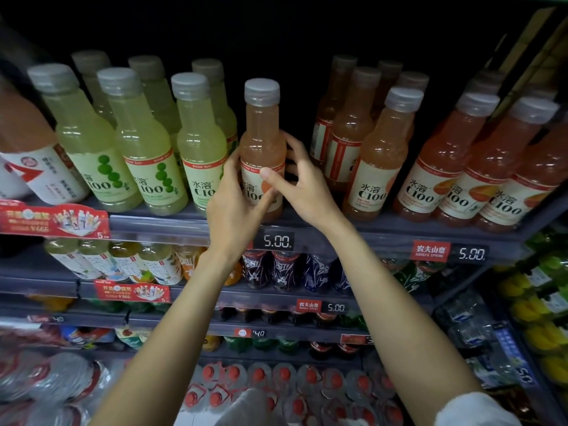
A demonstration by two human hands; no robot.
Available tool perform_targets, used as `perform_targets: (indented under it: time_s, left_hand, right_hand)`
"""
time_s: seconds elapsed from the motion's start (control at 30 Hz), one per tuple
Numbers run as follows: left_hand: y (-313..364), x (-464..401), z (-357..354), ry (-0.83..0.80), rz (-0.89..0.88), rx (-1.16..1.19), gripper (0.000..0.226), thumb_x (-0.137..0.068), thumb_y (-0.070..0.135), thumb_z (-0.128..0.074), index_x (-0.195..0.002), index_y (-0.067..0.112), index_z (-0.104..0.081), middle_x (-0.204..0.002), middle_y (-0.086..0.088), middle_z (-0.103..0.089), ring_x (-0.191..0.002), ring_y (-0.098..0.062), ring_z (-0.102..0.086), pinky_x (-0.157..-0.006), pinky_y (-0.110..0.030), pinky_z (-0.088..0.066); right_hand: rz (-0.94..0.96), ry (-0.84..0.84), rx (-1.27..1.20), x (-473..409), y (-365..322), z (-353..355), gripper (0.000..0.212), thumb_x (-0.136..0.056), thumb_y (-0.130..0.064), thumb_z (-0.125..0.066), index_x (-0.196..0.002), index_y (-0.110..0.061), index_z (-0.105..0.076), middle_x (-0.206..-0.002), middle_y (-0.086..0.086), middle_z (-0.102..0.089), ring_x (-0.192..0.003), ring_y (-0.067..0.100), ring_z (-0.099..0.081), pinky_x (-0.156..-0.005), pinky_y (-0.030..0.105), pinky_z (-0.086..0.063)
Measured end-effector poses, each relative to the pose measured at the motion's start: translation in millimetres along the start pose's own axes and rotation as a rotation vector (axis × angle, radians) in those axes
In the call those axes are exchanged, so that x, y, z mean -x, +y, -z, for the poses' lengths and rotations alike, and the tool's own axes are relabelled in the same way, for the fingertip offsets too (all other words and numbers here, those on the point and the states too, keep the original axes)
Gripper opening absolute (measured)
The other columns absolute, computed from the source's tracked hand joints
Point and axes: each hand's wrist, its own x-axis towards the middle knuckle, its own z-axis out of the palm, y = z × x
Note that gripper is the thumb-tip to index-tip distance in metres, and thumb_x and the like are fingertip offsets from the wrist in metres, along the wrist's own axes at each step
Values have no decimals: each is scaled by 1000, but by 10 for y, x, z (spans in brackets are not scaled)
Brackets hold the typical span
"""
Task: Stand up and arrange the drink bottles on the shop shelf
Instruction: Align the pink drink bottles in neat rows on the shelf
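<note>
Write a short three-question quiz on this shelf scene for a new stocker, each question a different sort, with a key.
1. True or false: the orange bottle held by both hands stands upright at the front of the top shelf.
2. Multiple choice: the bottles just left of the held bottle are (a) green bottles, (b) blue, (c) black.
3. Fill in: the price tag under the held bottle reads ____.

Key
1. True; the left hand and right hand wrap its label from either side.
2. a
3. 5.00
</note>
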Motion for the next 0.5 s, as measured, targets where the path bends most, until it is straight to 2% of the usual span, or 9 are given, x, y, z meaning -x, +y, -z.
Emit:
perform_targets:
  time_s: [0.13,0.23,0.37,0.43,0.5]
  left_hand:
    - [12,7,11,19,-9,-24,77,-84,41,-67,-145,11,-32,-137,-3,-54,-117,-19,-57,-89,-37,-52]
    - [22,9,-14,20,-17,-34,79,-87,49,-60,-147,9,-29,-139,-6,-52,-120,-21,-56,-91,-37,-50]
    - [14,39,-51,28,-16,-61,79,-89,50,-56,-149,9,-26,-142,-6,-49,-123,-24,-53,-92,-42,-50]
    - [8,50,-56,26,-13,-63,79,-89,51,-56,-149,10,-25,-142,-6,-49,-123,-24,-54,-92,-44,-50]
    - [6,59,-57,26,-12,-62,79,-89,50,-57,-149,10,-25,-142,-6,-50,-123,-24,-54,-92,-43,-50]
  right_hand:
    - [-7,-31,-11,33,-34,31,65,-93,-27,-58,-148,-20,-24,-138,2,-51,-120,10,-53,-97,26,-48]
    - [12,67,42,187,-8,149,54,-93,-25,-58,-142,-18,-36,-133,1,-53,-118,6,-53,-94,21,-48]
    - [13,227,108,407,115,359,42,-94,-16,-58,-134,-12,-48,-124,1,-57,-112,6,-55,-91,18,-48]
    - [-22,246,266,396,149,406,43,-94,-18,-56,-135,-11,-46,-124,5,-56,-112,12,-53,-93,19,-44]
    - [-10,282,514,355,152,423,39,-94,-21,-55,-132,-10,-50,-112,9,-59,-101,18,-55,-84,21,-42]
